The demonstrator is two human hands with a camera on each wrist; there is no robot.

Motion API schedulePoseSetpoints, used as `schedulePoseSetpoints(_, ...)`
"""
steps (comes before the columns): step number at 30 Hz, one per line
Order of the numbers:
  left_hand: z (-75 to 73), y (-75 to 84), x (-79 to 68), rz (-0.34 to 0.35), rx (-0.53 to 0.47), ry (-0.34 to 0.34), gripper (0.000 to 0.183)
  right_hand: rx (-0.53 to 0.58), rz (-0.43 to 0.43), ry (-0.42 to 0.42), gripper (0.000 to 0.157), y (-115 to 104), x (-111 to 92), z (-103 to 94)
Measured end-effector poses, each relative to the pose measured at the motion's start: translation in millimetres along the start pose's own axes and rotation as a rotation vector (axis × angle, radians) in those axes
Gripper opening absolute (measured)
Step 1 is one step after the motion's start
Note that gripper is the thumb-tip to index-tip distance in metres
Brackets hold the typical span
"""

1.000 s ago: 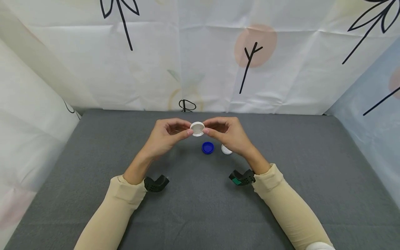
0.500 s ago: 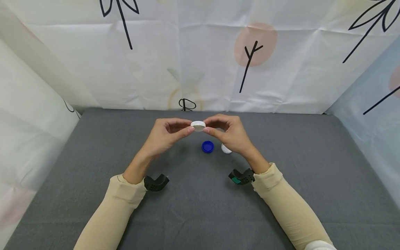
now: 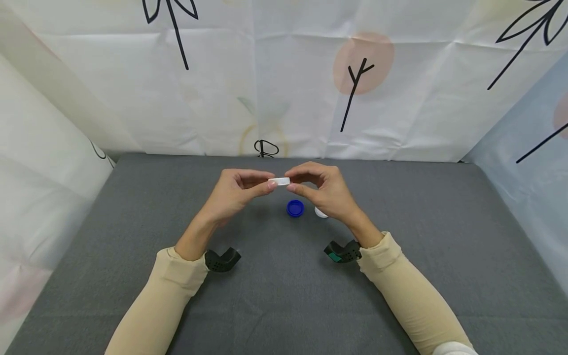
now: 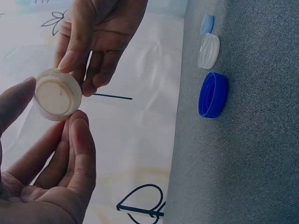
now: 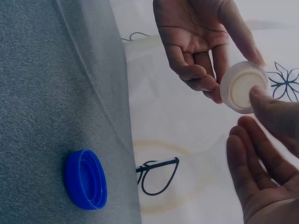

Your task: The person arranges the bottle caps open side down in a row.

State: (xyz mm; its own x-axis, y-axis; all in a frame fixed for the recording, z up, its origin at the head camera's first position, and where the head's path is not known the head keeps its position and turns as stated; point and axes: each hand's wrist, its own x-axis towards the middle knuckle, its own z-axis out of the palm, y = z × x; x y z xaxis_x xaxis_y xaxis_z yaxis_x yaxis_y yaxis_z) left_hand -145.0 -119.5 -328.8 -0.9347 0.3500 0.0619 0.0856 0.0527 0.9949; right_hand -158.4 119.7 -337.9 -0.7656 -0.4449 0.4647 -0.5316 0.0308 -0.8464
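Held up above the table is a white bottle cap (image 3: 279, 182), edge-on in the head view; its round pale inner face shows in both wrist views. My left hand (image 3: 241, 192) pinches it at its left side between thumb and fingers. At the other side, my right hand (image 3: 326, 190) has its thumb and fingertips on the cap's edge; in the right wrist view that thumb overlaps the cap's face. Below, a blue bottle cap (image 3: 295, 208) lies hollow side up on the grey table. A clear whitish cap (image 4: 209, 51) lies beside it, partly hidden by my right hand in the head view.
A small light blue cap (image 4: 208, 24) lies past the clear one in the left wrist view, hidden from the head view. The grey cloth-covered table (image 3: 275, 301) ends at a printed white curtain (image 3: 293, 98), with further curtains at both sides.
The held cap has tilted from showing its round face in the head view to being edge-on, and has shifted slightly left between the hands. The caps on the table have stayed put.
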Motion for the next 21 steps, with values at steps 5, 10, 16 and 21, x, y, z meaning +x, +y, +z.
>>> schedulePoseSetpoints(5,-1.0,-1.4,-0.4,0.047,-0.019,-0.016,0.033,0.029,0.101,-0.039,0.034,-2,0,-3.3)
schedulePoseSetpoints(10,-1.8,-3.5,-0.4,0.084,-0.07,-0.048,0.036,0.048,0.17,-0.077,0.034,-3,0,-2.4)
schedulePoseSetpoints(16,-4.0,-4.6,-0.4,0.119,0.012,-0.082,0.038,0.07,0.163,-0.082,0.033,-1,0,1.1)
schedulePoseSetpoints(21,-12.7,-9.5,1.5,0.14,0.159,-0.14,0.036,0.062,0.14,-0.088,0.035,7,0,9.5)
